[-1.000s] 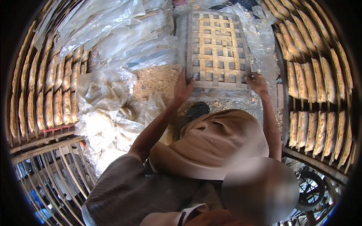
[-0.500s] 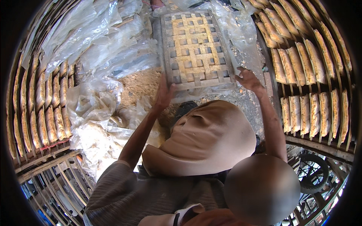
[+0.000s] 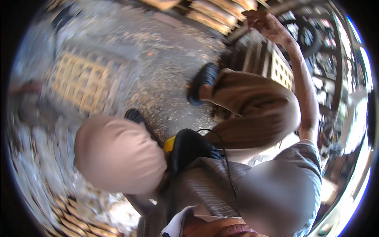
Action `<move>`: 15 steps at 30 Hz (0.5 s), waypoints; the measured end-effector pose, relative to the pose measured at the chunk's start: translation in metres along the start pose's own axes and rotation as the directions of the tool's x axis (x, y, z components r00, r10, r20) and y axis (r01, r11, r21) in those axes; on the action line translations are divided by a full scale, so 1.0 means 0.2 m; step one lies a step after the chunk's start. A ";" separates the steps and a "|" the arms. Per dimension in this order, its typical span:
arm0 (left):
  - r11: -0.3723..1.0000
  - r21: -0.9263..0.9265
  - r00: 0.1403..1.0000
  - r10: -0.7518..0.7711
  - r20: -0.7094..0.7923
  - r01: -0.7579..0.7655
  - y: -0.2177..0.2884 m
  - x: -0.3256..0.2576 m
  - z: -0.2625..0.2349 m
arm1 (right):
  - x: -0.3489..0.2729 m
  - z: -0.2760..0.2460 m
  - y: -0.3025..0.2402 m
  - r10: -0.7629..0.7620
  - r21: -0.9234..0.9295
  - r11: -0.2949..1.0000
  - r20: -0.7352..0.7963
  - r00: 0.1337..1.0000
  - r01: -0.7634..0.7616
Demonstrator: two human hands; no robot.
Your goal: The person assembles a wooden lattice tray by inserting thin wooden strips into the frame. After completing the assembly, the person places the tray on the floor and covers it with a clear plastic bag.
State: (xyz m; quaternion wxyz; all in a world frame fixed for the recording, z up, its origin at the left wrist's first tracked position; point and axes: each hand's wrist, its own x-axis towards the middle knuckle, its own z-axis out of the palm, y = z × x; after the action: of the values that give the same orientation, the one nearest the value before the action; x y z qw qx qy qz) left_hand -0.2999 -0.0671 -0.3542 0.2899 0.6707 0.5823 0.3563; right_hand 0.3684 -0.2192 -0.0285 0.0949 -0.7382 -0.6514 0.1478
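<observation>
My right hand [image 3: 267, 27] reaches out at the upper right with its fingers extended, and I see nothing held in it. It is raised near a stack of dark wooden frames [image 3: 252, 53], one of which shows a pale lattice panel [image 3: 281, 72]. Whether the fingers touch anything there cannot be made out. My left hand is out of sight, hidden beyond my bent left knee. On the floor to the left lies the woven bamboo lattice [image 3: 82, 82] in its grey wooden frame [image 3: 114, 89], blurred by motion and apart from both hands.
Racks of slatted trays [image 3: 211, 15] with a pale brown filling stand at the top. A black wheel [image 3: 304, 35] is behind my right forearm. Crumbs litter the grey floor [image 3: 162, 75]. Crumpled clear plastic sheeting [image 3: 37, 146] lies at left, beside a blurred reddish shape.
The view has swung right, so the woven lattice now appears at left. My left hand has dropped out of sight. My right hand has gone from beside the lattice frame to near the stacked frames.
</observation>
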 end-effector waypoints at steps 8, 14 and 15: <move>0.984 -0.015 0.954 0.177 0.240 -0.179 0.34 0.21 0.18 | -1.85 0.35 0.48 0.936 -0.224 0.228 -0.218 0.277 -0.948; 0.973 0.022 0.934 0.212 0.289 -0.228 0.65 0.25 0.04 | -2.08 0.78 0.30 0.870 0.046 0.240 -0.454 0.194 -0.970; 0.977 0.035 0.935 0.189 0.298 -0.209 0.72 0.23 -0.01 | -1.96 0.83 0.24 0.832 0.098 0.366 -0.480 0.278 -0.925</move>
State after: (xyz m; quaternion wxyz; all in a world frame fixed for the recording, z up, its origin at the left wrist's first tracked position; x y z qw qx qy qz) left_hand -0.2153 -0.0428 -0.2314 0.3132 0.7808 0.4734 0.2609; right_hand 0.3142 -0.6216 -0.1628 0.0707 -0.9902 -0.1004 -0.0670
